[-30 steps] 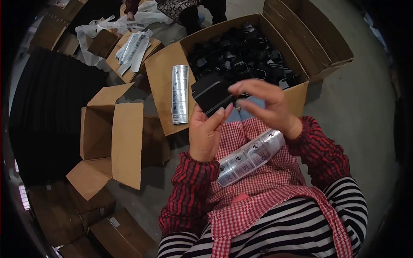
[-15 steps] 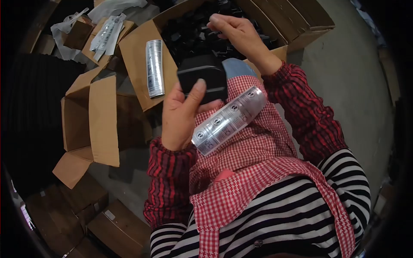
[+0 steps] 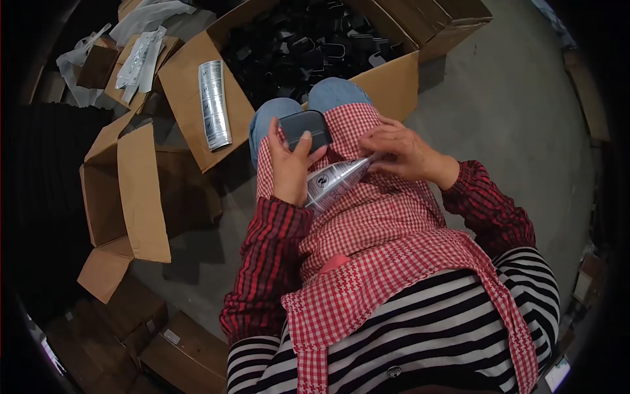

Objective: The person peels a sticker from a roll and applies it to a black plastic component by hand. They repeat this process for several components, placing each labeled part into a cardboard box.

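My left hand [image 3: 291, 174] is closed around a small black plastic case [image 3: 304, 126], thumb lying across its face. Across the checked apron on my lap lies a sheet of silver labels [image 3: 333, 186], printed with round symbols and text. The fingers of my right hand [image 3: 408, 155] are pinched at the far right end of this sheet, which bends up toward them. Whether a single label is between the fingertips is hidden. Part of the sheet's left end is behind my left wrist.
A large cardboard box [image 3: 384, 87] full of black plastic pieces [image 3: 298, 49] stands beyond my knees. Another silver label sheet [image 3: 214, 105] rests on its left flap. An open carton [image 3: 146, 197] is at left, with closed boxes [image 3: 184, 354] below and clear plastic bags [image 3: 140, 60] above.
My right hand has come down from over the big box to the label sheet's end. The black case has tilted and moved slightly left and lower, and the view has shifted.
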`<control>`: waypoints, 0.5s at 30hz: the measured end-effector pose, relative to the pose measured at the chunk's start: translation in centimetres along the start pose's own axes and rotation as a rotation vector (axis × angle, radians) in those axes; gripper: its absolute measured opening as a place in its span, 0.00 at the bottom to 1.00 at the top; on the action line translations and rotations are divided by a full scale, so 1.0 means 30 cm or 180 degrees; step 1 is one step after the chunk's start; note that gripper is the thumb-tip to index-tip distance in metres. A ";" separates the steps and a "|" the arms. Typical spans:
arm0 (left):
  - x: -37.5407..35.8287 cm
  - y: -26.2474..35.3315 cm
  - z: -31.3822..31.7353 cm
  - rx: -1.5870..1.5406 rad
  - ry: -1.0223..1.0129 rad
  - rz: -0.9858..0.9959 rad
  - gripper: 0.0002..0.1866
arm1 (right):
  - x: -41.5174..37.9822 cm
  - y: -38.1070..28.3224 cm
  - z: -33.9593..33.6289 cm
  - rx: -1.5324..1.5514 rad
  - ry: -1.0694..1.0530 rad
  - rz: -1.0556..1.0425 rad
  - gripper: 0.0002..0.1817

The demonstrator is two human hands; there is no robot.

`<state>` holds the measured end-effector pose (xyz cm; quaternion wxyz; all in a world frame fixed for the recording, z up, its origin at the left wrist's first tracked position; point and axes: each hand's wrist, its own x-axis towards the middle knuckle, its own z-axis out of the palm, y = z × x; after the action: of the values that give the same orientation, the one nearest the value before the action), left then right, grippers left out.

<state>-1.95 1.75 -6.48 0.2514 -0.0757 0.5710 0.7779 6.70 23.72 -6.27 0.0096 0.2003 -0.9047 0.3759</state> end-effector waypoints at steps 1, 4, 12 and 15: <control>0.002 -0.024 -0.006 0.0005 -0.0200 -0.0217 0.40 | -0.001 -0.005 -0.023 0.0127 -0.0052 0.0009 0.28; -0.040 -0.041 -0.007 0.1048 -0.0129 -0.0360 0.43 | 0.004 -0.020 -0.067 0.0350 -0.0072 0.0087 0.26; -0.172 0.085 0.027 0.2952 -0.1585 0.1483 0.26 | 0.093 -0.028 -0.109 0.0706 -0.0178 -0.0216 0.24; -0.162 0.062 0.031 0.2949 -0.1209 0.1132 0.24 | 0.109 -0.040 -0.112 0.0636 -0.0106 -0.0422 0.23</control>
<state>1.52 0.73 -2.60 0.2217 0.2834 0.8032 0.4748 3.69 24.09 -2.51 -0.0006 0.2659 -0.8476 0.4593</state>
